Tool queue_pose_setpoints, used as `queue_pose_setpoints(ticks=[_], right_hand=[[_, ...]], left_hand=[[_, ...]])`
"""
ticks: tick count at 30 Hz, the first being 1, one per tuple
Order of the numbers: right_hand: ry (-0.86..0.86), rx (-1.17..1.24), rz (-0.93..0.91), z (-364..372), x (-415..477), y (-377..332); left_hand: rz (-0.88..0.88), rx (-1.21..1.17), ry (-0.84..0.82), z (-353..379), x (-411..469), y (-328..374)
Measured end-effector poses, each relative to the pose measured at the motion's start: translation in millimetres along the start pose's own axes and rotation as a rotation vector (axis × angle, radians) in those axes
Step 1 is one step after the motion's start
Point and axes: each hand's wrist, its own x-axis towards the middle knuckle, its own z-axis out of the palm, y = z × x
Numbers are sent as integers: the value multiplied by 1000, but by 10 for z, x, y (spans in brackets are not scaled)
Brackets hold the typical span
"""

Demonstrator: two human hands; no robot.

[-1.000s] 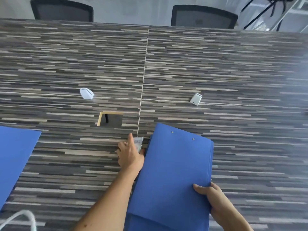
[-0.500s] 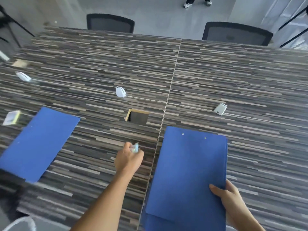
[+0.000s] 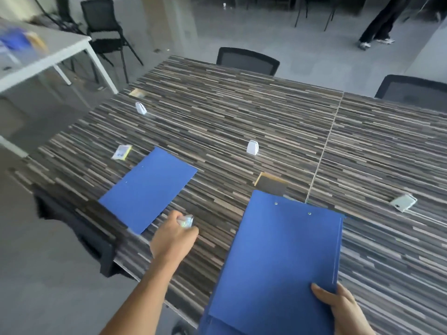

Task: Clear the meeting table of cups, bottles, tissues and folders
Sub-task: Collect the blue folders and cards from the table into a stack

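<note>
1. The left hand (image 3: 173,238) hovers over the tabletop (image 3: 242,112) near its 7 o'clock edge. Its grip is curled tight round a small shiny packet (image 3: 186,221) that is too blurred to name.
2. The right hand (image 3: 338,303), at 5 o'clock, has its grip clamped on the near corner of a blue folder (image 3: 278,262), thumb on top.
3. A second blue folder (image 3: 147,187) lies flat at 10 o'clock of the left hand, just beside it.
4. A small yellow-edged pack (image 3: 122,152) lies near that folder, at its 11 o'clock.
</note>
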Motion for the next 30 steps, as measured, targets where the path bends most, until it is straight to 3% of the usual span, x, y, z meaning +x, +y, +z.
queue_pose_setpoints(ticks=[11,17,30], right_hand=[[-28,51,-64,2168,137,756],[-15,111,-77,3069,292,936],[48,85,-96,4596,1359,669]], left_hand=[[25,-127,59,-1484,1122,-1406],[-5,-203,103,-1941,1721,-1972],[67,-149,-4,-2036,3148,-1982]])
